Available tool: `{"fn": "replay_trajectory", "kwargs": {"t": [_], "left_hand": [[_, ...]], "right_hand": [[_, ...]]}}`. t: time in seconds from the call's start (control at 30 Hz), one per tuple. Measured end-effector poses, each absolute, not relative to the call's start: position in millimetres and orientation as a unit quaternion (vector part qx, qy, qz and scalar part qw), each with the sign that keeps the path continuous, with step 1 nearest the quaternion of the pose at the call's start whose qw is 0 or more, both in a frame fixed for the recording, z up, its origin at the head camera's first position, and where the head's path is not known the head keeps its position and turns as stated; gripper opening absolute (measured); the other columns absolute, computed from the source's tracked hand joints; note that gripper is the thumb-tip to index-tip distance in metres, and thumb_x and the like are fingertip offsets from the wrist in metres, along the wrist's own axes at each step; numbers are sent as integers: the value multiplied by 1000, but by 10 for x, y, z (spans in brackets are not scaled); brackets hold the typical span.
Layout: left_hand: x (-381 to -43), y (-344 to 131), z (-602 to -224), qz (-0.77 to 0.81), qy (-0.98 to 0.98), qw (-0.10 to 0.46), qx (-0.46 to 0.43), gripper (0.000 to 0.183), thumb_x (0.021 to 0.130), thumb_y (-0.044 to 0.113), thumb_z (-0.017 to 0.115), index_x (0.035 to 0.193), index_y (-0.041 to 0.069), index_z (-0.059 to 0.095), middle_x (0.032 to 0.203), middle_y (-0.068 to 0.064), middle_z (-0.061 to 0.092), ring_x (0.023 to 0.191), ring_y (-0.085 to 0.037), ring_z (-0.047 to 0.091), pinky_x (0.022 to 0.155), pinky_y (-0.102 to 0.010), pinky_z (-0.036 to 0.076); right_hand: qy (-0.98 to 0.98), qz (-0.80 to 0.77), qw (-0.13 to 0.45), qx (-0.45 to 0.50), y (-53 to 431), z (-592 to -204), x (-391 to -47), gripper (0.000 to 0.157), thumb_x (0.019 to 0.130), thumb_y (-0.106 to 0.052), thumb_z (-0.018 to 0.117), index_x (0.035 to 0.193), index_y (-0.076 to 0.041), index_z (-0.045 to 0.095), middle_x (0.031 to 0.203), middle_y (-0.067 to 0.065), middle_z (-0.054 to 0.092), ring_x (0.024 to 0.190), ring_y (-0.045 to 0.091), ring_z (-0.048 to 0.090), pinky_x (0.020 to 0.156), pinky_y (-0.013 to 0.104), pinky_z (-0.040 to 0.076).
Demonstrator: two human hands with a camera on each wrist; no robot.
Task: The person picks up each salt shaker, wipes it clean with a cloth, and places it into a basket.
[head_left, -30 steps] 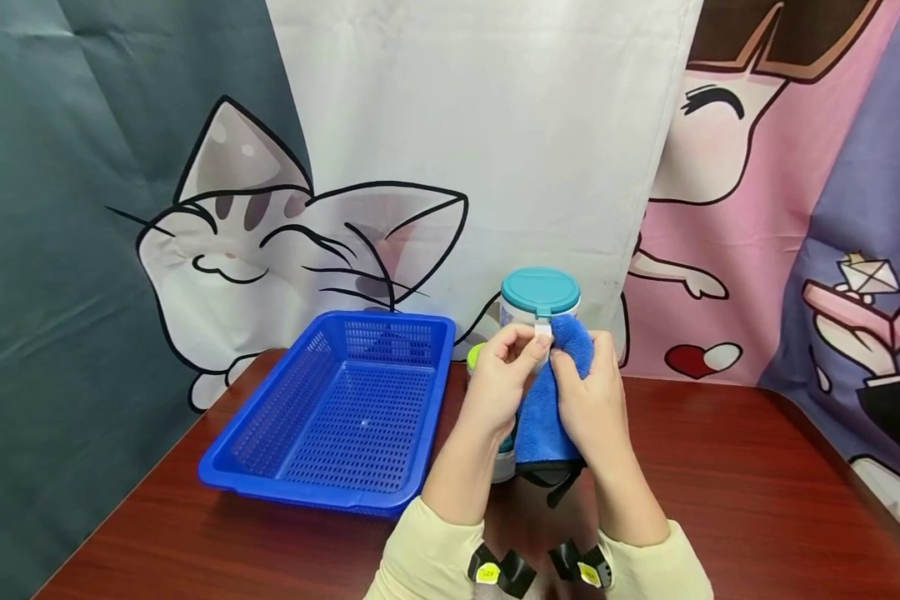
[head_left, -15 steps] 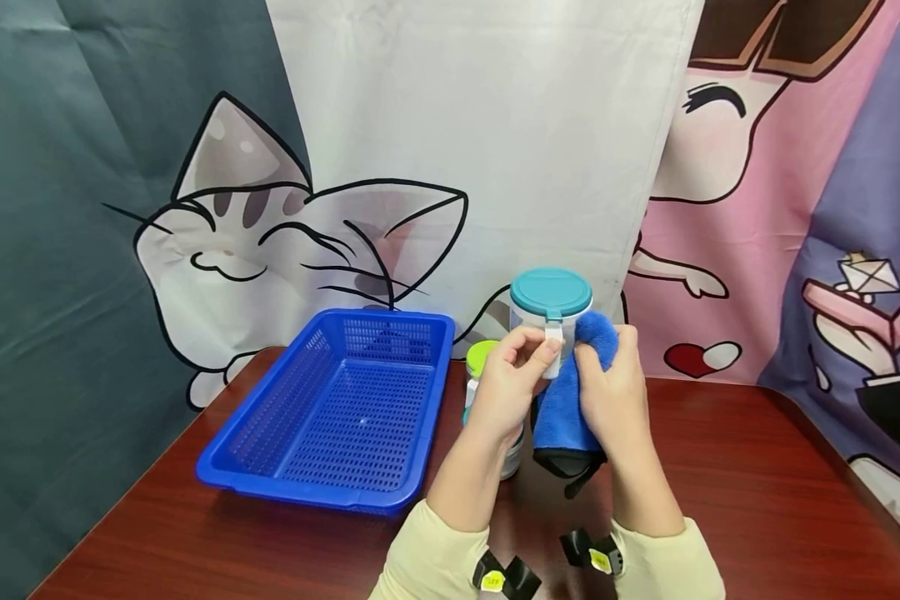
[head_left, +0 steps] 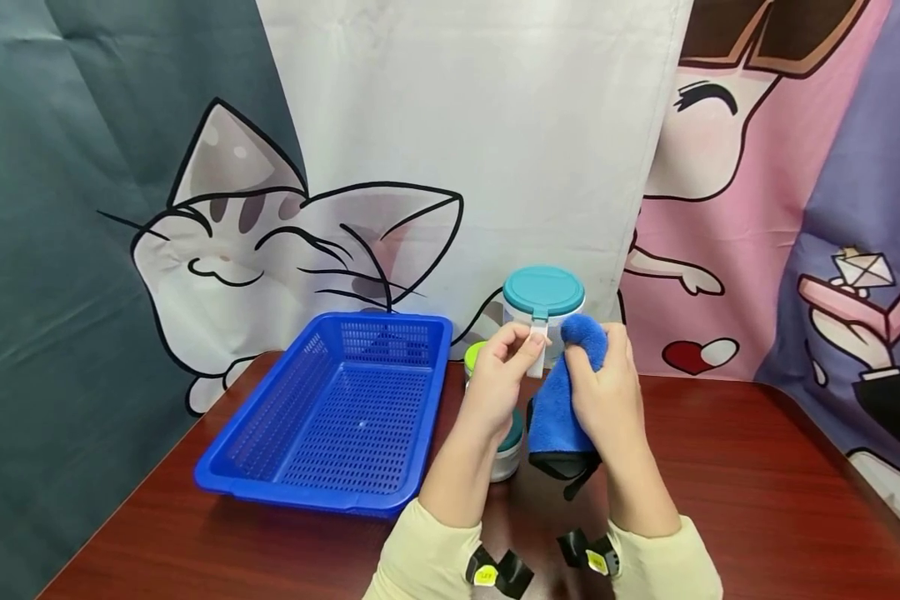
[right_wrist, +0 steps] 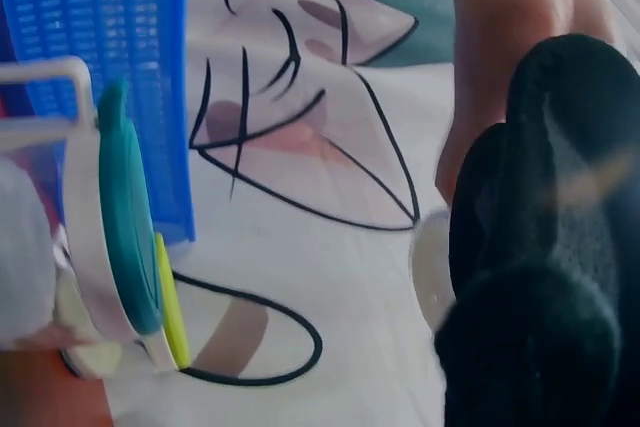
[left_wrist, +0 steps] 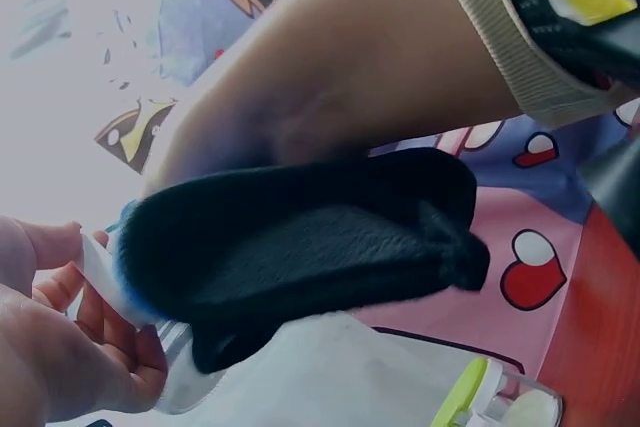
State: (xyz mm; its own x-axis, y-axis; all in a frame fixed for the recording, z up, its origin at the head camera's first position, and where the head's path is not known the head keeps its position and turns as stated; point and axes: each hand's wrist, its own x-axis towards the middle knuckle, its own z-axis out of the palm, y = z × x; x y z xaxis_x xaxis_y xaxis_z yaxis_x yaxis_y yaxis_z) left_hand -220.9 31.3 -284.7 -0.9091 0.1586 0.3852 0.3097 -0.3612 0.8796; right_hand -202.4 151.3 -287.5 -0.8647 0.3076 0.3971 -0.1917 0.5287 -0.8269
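My left hand (head_left: 495, 375) pinches the white handle (head_left: 537, 362) of a clear jar with a teal lid (head_left: 543, 290). Close on the right, my right hand (head_left: 606, 396) grips a folded blue cloth (head_left: 558, 421) with a black lower edge. In the left wrist view, the cloth (left_wrist: 300, 237) looks almost black beside my left fingers. It hides most of the right hand there. The cloth's dark folds (right_wrist: 535, 347) fill the right side of the right wrist view. The held jar's body is largely hidden behind hands and cloth.
A blue perforated basket (head_left: 360, 417) stands left on the red-brown table (head_left: 720, 467). Another teal-lidded jar (head_left: 506, 467) stands partly behind my left forearm. A lime-lidded jar (head_left: 474, 356) stands farther back. A printed cloth backdrop (head_left: 480, 125) hangs behind the table.
The held jar and my left hand shifted right, then slightly back left. My right hand moved right with the cloth, and more of the white handle shows now.
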Motion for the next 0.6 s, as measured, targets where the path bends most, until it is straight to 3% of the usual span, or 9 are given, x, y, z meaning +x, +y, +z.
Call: {"fn": "replay_trajectory", "kwargs": {"t": [0.33, 0.6], "left_hand": [[-2186, 229, -2825, -796, -558, 28, -233, 22, 97, 8, 46, 96, -14, 47, 84, 1, 50, 83, -13, 46, 70, -24, 38], [-2185, 239, -2845, -795, -559, 22, -235, 22, 97, 8, 46, 96, -14, 46, 84, 1, 49, 83, -13, 45, 70, -24, 37]], "right_hand": [[-823, 501, 268, -11, 1591, -2843, -2011, 37, 94, -32, 42, 123, -9, 40, 117, 15, 41, 100, 32, 45, 78, 51, 40], [-797, 516, 313, 26, 1601, -2885, -2059, 41, 100, -36, 33, 116, 1, 42, 111, 19, 39, 103, 31, 38, 82, 45, 32]]}}
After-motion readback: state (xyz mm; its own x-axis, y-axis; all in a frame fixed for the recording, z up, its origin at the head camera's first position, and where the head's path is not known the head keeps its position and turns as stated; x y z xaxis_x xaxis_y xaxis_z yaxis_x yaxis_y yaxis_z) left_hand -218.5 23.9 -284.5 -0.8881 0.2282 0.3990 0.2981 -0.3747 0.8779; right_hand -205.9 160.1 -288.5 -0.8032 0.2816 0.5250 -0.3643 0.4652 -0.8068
